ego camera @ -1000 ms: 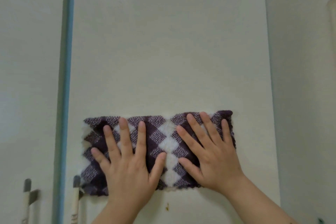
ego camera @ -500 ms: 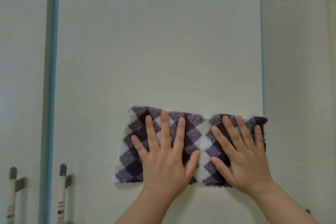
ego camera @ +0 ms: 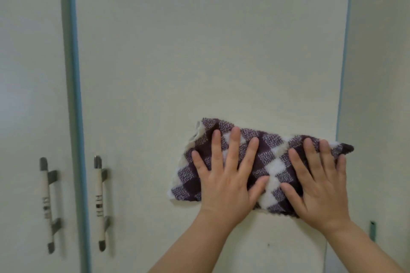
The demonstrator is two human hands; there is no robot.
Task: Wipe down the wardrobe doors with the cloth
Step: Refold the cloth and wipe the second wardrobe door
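Observation:
A purple and white checked cloth (ego camera: 269,157) is pressed flat against the pale cream wardrobe door (ego camera: 199,51), low on its right side. My left hand (ego camera: 226,175) lies palm-down on the cloth's left half with fingers spread. My right hand (ego camera: 319,179) lies palm-down on its right half, fingertips near the door's right edge. The cloth's right corner reaches the blue edge strip (ego camera: 343,62). Both palms cover the cloth's lower middle.
A second door (ego camera: 28,73) stands to the left, beyond a blue strip (ego camera: 74,95). Each door carries a vertical bar handle: the left door's handle (ego camera: 47,204) and the wiped door's handle (ego camera: 99,201). A plain wall (ego camera: 381,73) lies to the right.
Both hands have slid the cloth rightward across the door, from beside the handles to the door's right edge. The cloth now sits slightly tilted, its left end higher.

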